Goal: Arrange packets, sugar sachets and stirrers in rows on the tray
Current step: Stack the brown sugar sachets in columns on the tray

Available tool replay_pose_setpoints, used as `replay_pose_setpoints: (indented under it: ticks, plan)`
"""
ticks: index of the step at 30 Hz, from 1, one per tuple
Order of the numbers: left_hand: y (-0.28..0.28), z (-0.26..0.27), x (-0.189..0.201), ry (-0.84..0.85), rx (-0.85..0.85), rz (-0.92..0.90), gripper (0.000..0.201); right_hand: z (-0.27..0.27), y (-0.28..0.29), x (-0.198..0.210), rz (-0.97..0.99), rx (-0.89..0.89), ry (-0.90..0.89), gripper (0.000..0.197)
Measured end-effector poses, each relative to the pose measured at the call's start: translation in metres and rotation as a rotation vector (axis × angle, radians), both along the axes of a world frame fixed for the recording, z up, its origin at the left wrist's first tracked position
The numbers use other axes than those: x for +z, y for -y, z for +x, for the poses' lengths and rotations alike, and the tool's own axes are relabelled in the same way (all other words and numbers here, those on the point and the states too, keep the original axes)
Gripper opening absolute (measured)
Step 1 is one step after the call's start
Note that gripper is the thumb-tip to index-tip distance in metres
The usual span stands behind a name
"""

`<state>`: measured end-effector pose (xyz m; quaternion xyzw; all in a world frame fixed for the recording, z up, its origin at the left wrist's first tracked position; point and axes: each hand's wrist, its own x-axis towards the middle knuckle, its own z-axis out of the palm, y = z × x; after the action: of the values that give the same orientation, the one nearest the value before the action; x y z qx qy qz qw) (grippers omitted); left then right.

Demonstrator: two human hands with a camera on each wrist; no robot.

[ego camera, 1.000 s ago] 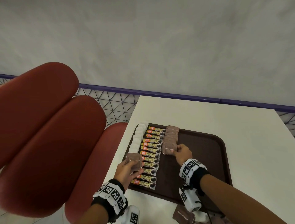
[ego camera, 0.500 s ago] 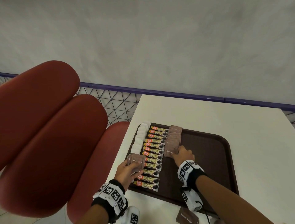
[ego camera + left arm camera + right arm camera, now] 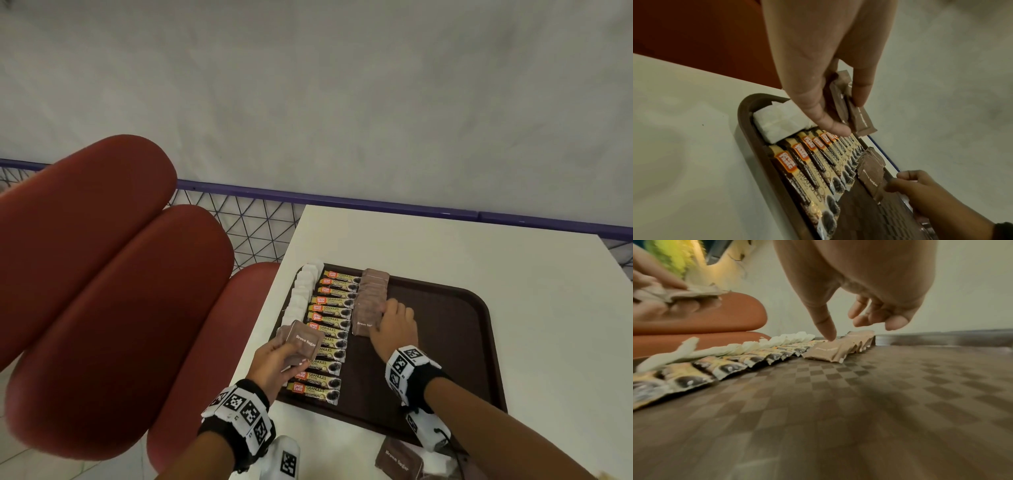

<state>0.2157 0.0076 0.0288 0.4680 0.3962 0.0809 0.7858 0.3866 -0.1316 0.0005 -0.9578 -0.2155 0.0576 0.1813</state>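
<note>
Head cam first: the brown tray (image 3: 479,342) sits on the white bench (image 3: 445,246) with three rows running away from the person: white sachets (image 3: 301,294) at the left edge, coffee packets (image 3: 330,329) next, then a shorter row of brown sugar sachets (image 3: 371,301). The left hand (image 3: 274,363) grips a small stack of brown sugar sachets (image 3: 299,344) above the near end of the coffee row. The right hand (image 3: 394,325) rests on the nearest sachet of the brown row.

Left wrist cam: thumb and fingers pinch the stack (image 3: 851,110) edge-on. The brown row's open end lies to the right of it, nearer the person's right hand (image 3: 920,186).

Right wrist cam: right thumb presses the front sachet (image 3: 828,352), other fingers loosely curled and holding nothing. The row's long axis runs straight away, so I'd guess the next sachet goes on this near end, and the right hand is closer to it.
</note>
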Motion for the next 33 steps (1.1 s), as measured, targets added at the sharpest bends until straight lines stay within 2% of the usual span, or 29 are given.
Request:
replay_pose_setpoints:
  ticks: [2,5,10,12,13,15,18,21,23,25,27,33]
  plan:
    - [0.001,-0.002,0.002,0.002,-0.016,0.025,0.027,-0.003,0.001,0.004,0.023,0.105,0.004,0.025]
    - [0.003,-0.003,0.006,0.005,-0.032,0.045,0.022,-0.010,-0.001,0.009,0.192,0.222,-0.074,0.014]
    - [0.009,-0.002,0.010,0.013,-0.074,0.088,0.023,-0.027,-0.012,0.017,0.512,0.331,-0.397,0.014]
    - [0.012,-0.001,0.012,0.035,-0.077,0.089,0.021,-0.036,-0.015,0.023,0.535,0.366,-0.574,0.019]
    - [0.014,0.000,0.012,0.042,-0.076,0.084,0.021,-0.040,-0.016,0.024,0.535,0.390,-0.646,0.015]
    - [0.015,0.001,0.012,0.044,-0.076,0.066,0.021,-0.045,-0.017,0.019,0.544,0.431,-0.701,0.014]
    - [0.013,0.001,0.007,0.016,-0.059,0.035,0.023,-0.043,-0.016,0.015,0.502,0.374,-0.685,0.023]
    - [0.009,-0.001,0.004,-0.013,-0.021,0.024,0.025,-0.029,-0.011,0.017,0.457,0.246,-0.520,0.009]
    - [0.006,-0.003,0.001,-0.016,-0.007,0.012,0.028,-0.012,-0.004,0.017,0.383,0.122,-0.408,0.015]
    - [0.002,-0.005,-0.001,-0.027,0.025,0.002,0.028,0.007,0.003,0.010,0.309,0.043,-0.383,0.017]
    - [0.000,-0.007,-0.002,-0.050,0.055,0.021,0.028,0.020,0.007,0.004,0.251,0.053,-0.405,0.011]
    - [-0.004,-0.006,-0.003,-0.043,0.153,0.065,0.020,0.030,0.012,0.000,0.039,0.131,-0.408,0.023]
